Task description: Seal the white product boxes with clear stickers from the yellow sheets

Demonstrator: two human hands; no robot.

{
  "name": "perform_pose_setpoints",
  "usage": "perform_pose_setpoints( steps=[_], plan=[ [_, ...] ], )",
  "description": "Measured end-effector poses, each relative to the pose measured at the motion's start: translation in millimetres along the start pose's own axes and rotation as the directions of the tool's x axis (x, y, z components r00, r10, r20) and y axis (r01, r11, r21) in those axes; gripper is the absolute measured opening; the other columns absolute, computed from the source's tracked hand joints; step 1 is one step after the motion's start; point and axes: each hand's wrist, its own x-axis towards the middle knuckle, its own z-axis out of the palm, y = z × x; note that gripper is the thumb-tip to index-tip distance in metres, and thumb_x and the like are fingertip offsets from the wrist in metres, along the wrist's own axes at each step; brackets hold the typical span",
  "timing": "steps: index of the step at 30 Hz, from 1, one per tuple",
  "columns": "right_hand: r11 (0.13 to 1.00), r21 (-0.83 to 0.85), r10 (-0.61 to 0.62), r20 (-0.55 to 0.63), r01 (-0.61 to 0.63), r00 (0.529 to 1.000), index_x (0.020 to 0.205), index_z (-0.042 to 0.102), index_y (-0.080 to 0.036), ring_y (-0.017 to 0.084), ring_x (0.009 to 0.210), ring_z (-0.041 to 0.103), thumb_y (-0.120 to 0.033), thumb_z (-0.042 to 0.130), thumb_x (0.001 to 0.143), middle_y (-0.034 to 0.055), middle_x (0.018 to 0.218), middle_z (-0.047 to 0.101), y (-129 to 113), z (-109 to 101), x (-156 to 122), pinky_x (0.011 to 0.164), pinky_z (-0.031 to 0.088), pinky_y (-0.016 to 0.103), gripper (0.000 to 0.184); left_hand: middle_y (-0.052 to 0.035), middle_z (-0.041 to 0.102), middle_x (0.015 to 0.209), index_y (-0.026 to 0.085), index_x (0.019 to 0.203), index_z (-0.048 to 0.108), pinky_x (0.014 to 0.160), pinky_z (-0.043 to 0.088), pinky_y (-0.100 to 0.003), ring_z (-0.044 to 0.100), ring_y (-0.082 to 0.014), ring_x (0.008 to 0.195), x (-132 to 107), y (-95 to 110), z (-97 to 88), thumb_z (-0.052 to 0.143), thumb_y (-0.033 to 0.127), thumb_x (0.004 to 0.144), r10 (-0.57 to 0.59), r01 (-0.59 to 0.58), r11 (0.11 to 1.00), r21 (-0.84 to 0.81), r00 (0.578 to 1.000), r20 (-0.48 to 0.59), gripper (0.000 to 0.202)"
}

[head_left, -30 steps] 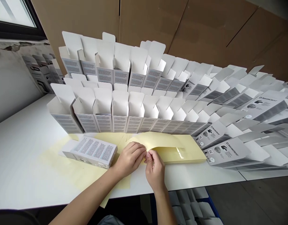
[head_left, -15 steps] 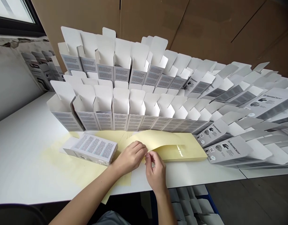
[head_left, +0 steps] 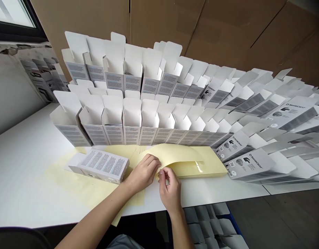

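A stack of pale yellow glossy sheets (head_left: 201, 169) lies on the white table, and its top sheet curls up in an arch. My left hand (head_left: 143, 171) rests on the near edge of that curl, with its fingers closed over the sheet. My right hand (head_left: 171, 186) pinches at the same edge, thumb and fingertips together, and whatever is between them is too small to see. Left of my hands, a printed white carton (head_left: 99, 165) lies on its side on a looser yellow sheet (head_left: 89, 190).
Two rows of open white cartons (head_left: 132, 121) stand upright behind the sheets. Further SilverCrest cartons (head_left: 242, 164) lean in overlapping lines at right. Brown cardboard (head_left: 161, 20) lines the wall. A blue-edged crate (head_left: 234, 224) of folded cartons sits below the table.
The view has shifted slightly. Both hands have moved a little up and to the left, and the curled sheet arches slightly higher.
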Motion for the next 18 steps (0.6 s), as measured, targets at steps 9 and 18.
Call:
perform_pose_setpoints(
  steps=[9, 18],
  plan=[
    [0.974, 0.092, 0.212, -0.046, -0.207, 0.976, 0.08, 0.059, -0.018, 0.012, 0.055, 0.05, -0.039, 0.053, 0.094, 0.0011, 0.066, 0.059, -4.4, 1.2, -11.9, 0.049, 0.041, 0.022, 0.026, -0.0058, 0.061, 0.085, 0.019, 0.092, 0.055, 0.071, 0.05, -0.031, 0.055, -0.0183, 0.081, 0.2, -4.2, 7.4, 0.042, 0.012, 0.097, -0.095, 0.095, 0.995, -0.008, 0.985, -0.146, 0.015],
    [0.754, 0.466, 0.524, -0.002, -0.463, 0.852, 0.069, 0.059, -0.017, 0.01, 0.049, 0.043, -0.051, 0.068, 0.081, -0.0015, 0.057, 0.051, -11.1, -10.2, -6.9, 0.042, 0.032, 0.021, 0.037, -0.0074, 0.063, 0.089, 0.018, 0.099, 0.055, 0.074, 0.052, -0.033, 0.058, -0.019, 0.087, -1.2, -0.3, 6.9, 0.044, 0.009, 0.096, 0.027, -0.018, 0.999, 0.037, 0.97, -0.24, 0.014]
  ],
)
